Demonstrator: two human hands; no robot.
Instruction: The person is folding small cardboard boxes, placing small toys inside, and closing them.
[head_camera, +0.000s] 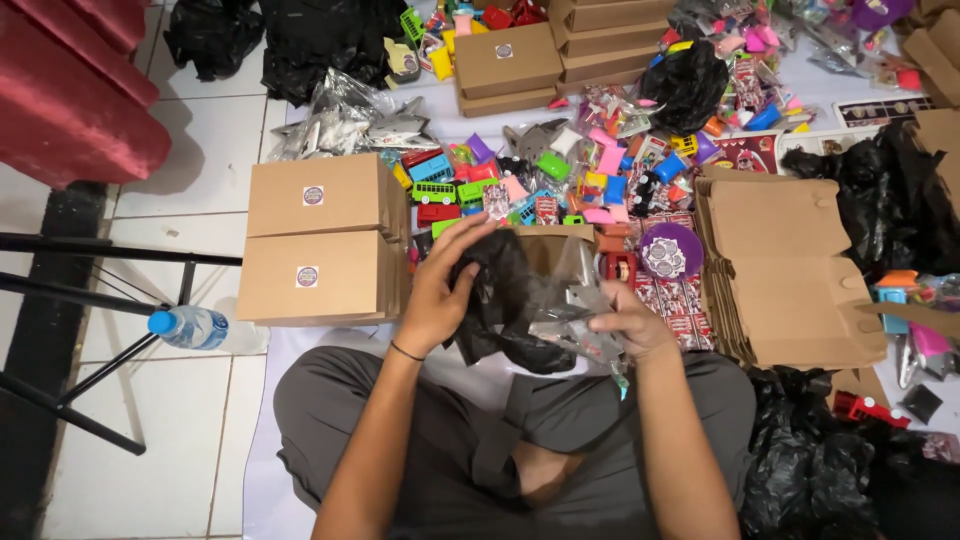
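Black plastic bag (505, 300) gripped by left hand (432, 300); clear-wrapped toy packets (575, 325) pinched in right hand (630, 325); advised: bag mouth spread wide, open kraft box (550, 245) just beyond.

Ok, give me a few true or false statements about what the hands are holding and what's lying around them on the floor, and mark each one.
1. The left hand grips a crumpled black plastic bag. True.
2. The right hand rests on a clear plastic packet with a grey item inside. True.
3. The clear plastic water bottle with a blue cap stands upright. False: it lies on its side on the white floor tiles.
4. The two closed brown cardboard boxes with round stickers sit to the person's right. False: they are on the left.
5. The stack of flat unfolded brown cardboard blanks lies to the right. True.
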